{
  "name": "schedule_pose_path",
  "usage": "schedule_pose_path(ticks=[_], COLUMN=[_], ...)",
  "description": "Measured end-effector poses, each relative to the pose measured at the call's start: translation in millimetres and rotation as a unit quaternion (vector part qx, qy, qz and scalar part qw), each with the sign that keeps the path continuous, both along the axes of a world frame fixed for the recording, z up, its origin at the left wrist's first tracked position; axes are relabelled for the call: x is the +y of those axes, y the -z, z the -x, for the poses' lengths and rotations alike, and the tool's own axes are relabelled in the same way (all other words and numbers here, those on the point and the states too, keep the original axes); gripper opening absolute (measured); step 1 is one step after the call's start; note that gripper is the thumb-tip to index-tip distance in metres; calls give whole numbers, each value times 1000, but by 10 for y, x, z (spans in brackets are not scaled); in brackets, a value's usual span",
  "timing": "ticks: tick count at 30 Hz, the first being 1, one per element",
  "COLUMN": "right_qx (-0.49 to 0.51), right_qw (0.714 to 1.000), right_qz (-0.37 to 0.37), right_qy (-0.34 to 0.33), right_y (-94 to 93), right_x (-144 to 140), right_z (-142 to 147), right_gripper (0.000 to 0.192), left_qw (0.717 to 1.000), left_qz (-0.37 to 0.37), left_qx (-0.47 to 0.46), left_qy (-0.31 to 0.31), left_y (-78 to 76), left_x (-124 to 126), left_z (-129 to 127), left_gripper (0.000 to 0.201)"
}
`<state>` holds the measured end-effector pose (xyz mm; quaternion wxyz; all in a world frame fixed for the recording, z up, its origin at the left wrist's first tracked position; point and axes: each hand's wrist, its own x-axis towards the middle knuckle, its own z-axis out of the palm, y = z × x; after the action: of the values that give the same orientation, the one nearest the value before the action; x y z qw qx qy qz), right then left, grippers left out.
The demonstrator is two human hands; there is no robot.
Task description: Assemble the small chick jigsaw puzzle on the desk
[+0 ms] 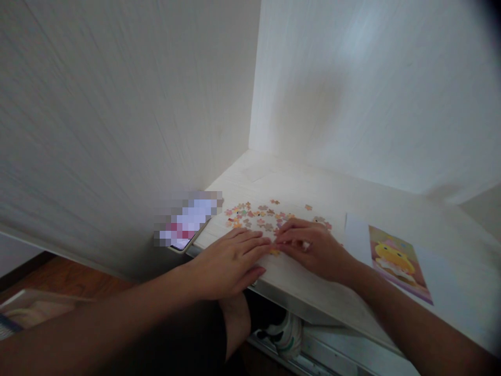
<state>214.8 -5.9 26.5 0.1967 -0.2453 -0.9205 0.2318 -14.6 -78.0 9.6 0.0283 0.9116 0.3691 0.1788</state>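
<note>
Small, flower-shaped puzzle pieces [268,227] in orange, pink, green and greyish tones lie scattered, flat, across the near left part of a white, wood-grained tabletop [297,177]. One yellow-orange piece [275,252] lies at the near side of this cluster, just beside the fingertips of both hands. The left hand [233,258] lies palm down at the near edge, its fingers outstretched and its thumb apart from them. The right hand [319,248] is curled, thumb and fingers drawn together; whether they pinch a piece, I cannot tell. Left of the pieces is a flat phone [195,216] with a lit, blurred screen. On the right lies a white paper sheet [358,235] bearing a colour picture of a yellow figure [393,258]. Pale walls [352,104] meet behind, at the far corner.
</note>
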Motion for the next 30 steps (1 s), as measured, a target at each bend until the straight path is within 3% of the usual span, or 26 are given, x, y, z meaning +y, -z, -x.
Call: schedule_pose_path(ticks=[3,7,10,19,26,30], right_qx=[55,125,130,108,98,85], right_qw=[993,946,924,920,925,930], right_qz=[-2,-52,-66,-81,-78,-78], right_qy=[103,295,353,368,358,348], right_y=[-57,-34,23,92,123,170], right_x=[224,601,791,830,796,790], right_z=[-135,-389,-533,-520,-432,-370], right_gripper=[20,28,32,46,43,43], left_qw=[1000,998,993,992,964,961], left_qz=[-15,-44,-54,-46,-60,-21], left_qx=[3,16,32,35,115,144], left_qy=[-2,-45,-100,-108,-233,-234], left_y=[-11,-55,-77,-65,-221,-253], left_x=[-2,54,132,206,458,600], left_z=[16,102,212,325,479,456], left_gripper=[42,33,31,32,37,36])
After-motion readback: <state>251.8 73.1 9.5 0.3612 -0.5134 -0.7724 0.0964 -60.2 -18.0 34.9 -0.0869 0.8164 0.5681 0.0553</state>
